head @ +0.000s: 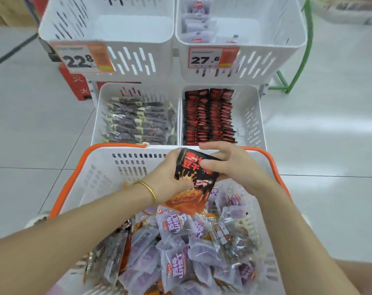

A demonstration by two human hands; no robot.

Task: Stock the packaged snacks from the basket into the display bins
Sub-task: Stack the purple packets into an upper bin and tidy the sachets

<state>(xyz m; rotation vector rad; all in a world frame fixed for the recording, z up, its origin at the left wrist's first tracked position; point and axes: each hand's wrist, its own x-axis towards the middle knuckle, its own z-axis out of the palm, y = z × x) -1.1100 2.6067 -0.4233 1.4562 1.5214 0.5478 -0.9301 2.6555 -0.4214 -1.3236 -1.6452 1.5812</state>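
Both hands on one black-and-red packet (194, 179), held above the far end of the basket (100, 167)! The left hand (170, 177) grips its left edge, fingers curled round behind; the right hand (225, 165) pinches the top right corner, thumb flat on the front. The match sits straight ahead: the near right bin (252, 118) holds two neat rows of what look like the same glossy black-and-red pouches, stood on edge. Best play, I'd say, is to turn this one upright, print facing the same way, and slot it in at the near end of a row without knocking the others flat. The pouch looks flat, slick and rather floppy, so it wants support on both edges. Below, the purple packets (176, 226) are puffy frosted film, piled loose inside the basket's white slotted plastic
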